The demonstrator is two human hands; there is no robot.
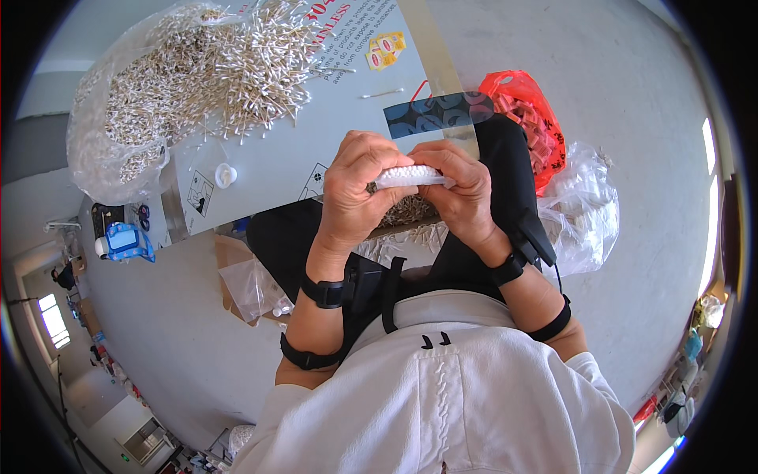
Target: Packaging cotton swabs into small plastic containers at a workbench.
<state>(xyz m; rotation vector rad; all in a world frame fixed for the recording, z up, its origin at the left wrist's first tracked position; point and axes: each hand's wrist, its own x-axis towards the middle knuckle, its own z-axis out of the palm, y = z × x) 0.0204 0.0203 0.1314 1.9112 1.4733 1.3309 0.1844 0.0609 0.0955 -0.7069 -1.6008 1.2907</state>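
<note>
Between both hands, above my lap, is a small white packet of cotton swabs (405,177), its row of white tips turned up. My left hand (357,183) pinches its left end, thumb below and fingers over the top. On the other end my right hand (461,189) is closed the same way. Just beyond my hands lies the grey table (268,162), with a big heap of loose cotton swabs (264,71) spilling from a clear plastic bag (88,150). Below the packet, more swabs (410,212) sit over my lap, partly hidden by my hands.
A small white round cap (226,175), a single swab (382,93) and yellow stickers (385,50) lie on the table. To the right stand a red bag of pink packets (530,130) and a clear bag of white packs (580,209). A cardboard box (229,265) is below the table's left side.
</note>
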